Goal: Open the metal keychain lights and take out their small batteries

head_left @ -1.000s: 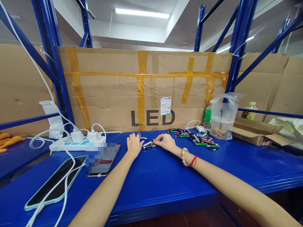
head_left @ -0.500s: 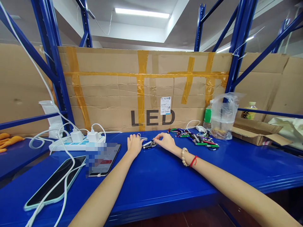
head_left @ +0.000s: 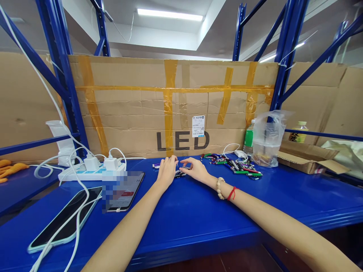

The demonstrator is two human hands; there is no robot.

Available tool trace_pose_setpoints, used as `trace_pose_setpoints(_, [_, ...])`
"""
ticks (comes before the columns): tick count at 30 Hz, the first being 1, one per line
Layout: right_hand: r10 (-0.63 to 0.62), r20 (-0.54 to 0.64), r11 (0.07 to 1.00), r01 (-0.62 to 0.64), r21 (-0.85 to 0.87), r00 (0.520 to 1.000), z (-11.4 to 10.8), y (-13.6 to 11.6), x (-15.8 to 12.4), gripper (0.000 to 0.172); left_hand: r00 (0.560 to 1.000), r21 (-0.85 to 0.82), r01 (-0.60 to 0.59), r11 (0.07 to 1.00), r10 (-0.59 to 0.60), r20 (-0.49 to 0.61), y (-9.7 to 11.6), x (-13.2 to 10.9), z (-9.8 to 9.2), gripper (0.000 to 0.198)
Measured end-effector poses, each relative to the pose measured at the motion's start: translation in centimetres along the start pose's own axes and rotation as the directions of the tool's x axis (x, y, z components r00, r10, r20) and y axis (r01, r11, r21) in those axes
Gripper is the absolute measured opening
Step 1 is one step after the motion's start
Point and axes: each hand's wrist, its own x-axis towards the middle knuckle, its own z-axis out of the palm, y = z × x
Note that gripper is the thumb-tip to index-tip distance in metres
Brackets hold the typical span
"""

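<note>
1. Blue metal shelf top (head_left: 184,219) is the work surface, with a taped brown cardboard sheet marked LED (head_left: 127,113) standing right along its back edge.
2. Small dark metal keychain flashlights (head_left: 179,174) lie near that back edge, between the two hands. Their long axis runs roughly left to right, about parallel to the cardboard.
3. They look like short slim tubes, dark with shiny silver bits. They're too small to make out which end is the lens.
4. Left hand (head_left: 167,169) has its fingers bent and sits touching or just over the left end. Right hand (head_left: 197,170) curls in from the other side. Honestly can't tell whether either one is actually pinching a flashlight or just resting on it.
5. One purple mini flashlight (head_left: 156,165) lies just left of the left hand, also lying sideways.
6. Room-wise, the front half of the shelf is bare blue. A heap of mixed-colour mini flashlights (head_left: 235,166) and a clear plastic bag (head_left: 268,139) crowd the right, and a white power strip (head_left: 90,173) and a dark-screened phone (head_left: 123,190) sit on the left.
</note>
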Motion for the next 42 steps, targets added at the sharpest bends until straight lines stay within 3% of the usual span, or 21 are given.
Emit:
trace_pose_setpoints(4, [-0.028,0.021,1.000,0.028,-0.013,0.999,0.1,0.1,0.1,0.023,0.993,-0.012,-0.115,0.993,0.115,0.031,0.2,-0.2,0.1,0.024])
trace_pose_setpoints(9, [-0.044,-0.004,0.999,0.043,-0.025,0.999,0.1,0.1,0.1,0.023,0.990,-0.110,-0.139,0.984,0.141,0.005,0.2,-0.2,0.3,0.023])
trace_pose_setpoints(17, [0.017,0.075,0.998,-0.021,0.062,0.997,-0.2,-0.1,0.0,0.027,0.997,-0.181,-0.078,0.980,0.078,-0.010,0.1,-0.3,0.6,0.026])
trace_pose_setpoints(27, [0.002,-0.070,0.997,0.004,0.083,0.998,0.0,-0.1,0.2,0.034,0.998,-0.012,0.050,0.999,-0.050,0.037,0.9,-0.3,-0.5,0.030])
trace_pose_setpoints(30, [-0.003,-0.085,0.994,0.012,0.104,0.996,0.1,-0.1,0.2,0.033,0.998,0.022,0.055,0.998,-0.055,0.002,1.0,-0.3,-0.5,0.030])
trace_pose_setpoints(36, [-0.035,-0.060,0.982,0.046,0.185,0.998,0.3,0.3,0.3,0.032,0.997,0.011,0.040,0.999,-0.040,-0.072,1.2,-0.5,-0.4,0.030])
trace_pose_setpoints(42, [-0.152,-0.049,0.970,0.159,0.184,0.987,0.6,0.8,0.5,0.029,0.995,0.039,0.064,0.997,-0.061,-0.077,1.1,-0.7,-0.6,0.035])
